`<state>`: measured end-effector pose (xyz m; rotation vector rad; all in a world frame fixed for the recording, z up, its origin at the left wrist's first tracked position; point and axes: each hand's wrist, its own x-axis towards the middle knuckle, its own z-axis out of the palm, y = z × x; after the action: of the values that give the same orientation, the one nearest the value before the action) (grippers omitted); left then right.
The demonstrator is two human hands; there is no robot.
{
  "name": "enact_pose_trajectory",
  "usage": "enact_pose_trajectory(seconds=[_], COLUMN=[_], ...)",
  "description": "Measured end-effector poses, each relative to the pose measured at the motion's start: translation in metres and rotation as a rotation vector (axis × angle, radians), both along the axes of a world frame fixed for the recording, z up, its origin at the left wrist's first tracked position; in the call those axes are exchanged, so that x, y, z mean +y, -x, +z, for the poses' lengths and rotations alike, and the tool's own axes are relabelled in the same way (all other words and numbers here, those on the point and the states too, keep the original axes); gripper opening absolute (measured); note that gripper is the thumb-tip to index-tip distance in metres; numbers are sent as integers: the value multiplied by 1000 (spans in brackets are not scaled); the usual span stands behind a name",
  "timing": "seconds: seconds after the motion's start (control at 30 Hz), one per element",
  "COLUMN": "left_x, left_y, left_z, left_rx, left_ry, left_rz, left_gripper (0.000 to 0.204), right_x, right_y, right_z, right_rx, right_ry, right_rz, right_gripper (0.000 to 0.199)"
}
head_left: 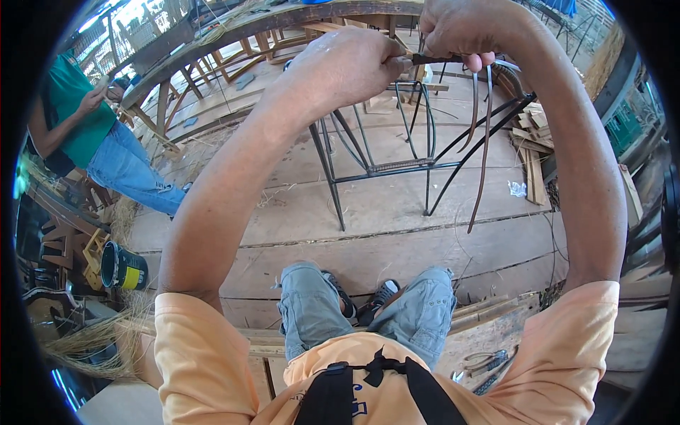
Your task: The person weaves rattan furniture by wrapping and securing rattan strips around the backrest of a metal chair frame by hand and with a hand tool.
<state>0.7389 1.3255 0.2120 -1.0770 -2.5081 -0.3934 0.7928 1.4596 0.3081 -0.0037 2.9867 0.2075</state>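
Both my hands are raised at the top of the view, over a dark metal frame [404, 168] with thin legs and curved rods standing on the floor. My left hand [358, 62] is closed, thumb and fingers pinching one end of a short dark brown piece [423, 59] that spans the gap between my hands. My right hand [471, 32] is closed around its other end, fingers curled. Thin brown strips [486, 145], like rattan or cane, hang down from the right hand's fingers. What lies inside either grip is partly hidden.
A person [85, 124] in a green shirt and jeans stands at the left. A long wooden bench [248, 32] curves across the back. A dark bucket [124, 266] sits lower left, near loose fibres [99, 347]. Wood scraps [533, 152] lie right; pliers-like tools [485, 363] are beside me.
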Motion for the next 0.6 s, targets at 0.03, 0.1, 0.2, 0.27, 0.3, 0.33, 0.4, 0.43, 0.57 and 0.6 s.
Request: enact_pose_trajectory(seconds=[0.03,0.1,0.2,0.27,0.3,0.33,0.4,0.43,0.57,0.6], left_x=[1,1,-2,-7,-10,-11,-2,-8,-15,-11], left_y=[1,0,2,3,3,1,-18,-31,-3,0], left_z=[0,-1,-4,-5,-7,-4,4,12,1,-3], left_rx=[16,19,7,-2,40,88,56,21,45,-52], left_ry=[-5,-1,-10,-18,1,21,177,289,0,-83], left_rz=[-6,-5,-15,-9,-36,-68,51,136,1,-22], left_gripper=[30,29,26,25,24,23,28,31,30,30], right_x=[0,1,3,7,30,52,67,63,38,37], right_y=[1,4,9,14,15,15,50,46,25,19], right_z=[-2,-4,-13,-29,-46,-65,-80,-81,-70,-71], right_rx=[26,21,102,286,614,940,832,812,701,803], right_ry=[-19,-67,-167,-270,-85,114,-324,-348,-119,-102], right_rz=[16,70,171,280,662,1036,696,754,471,460], right_gripper=[25,24,22,20,20,20,11,13,17,17])
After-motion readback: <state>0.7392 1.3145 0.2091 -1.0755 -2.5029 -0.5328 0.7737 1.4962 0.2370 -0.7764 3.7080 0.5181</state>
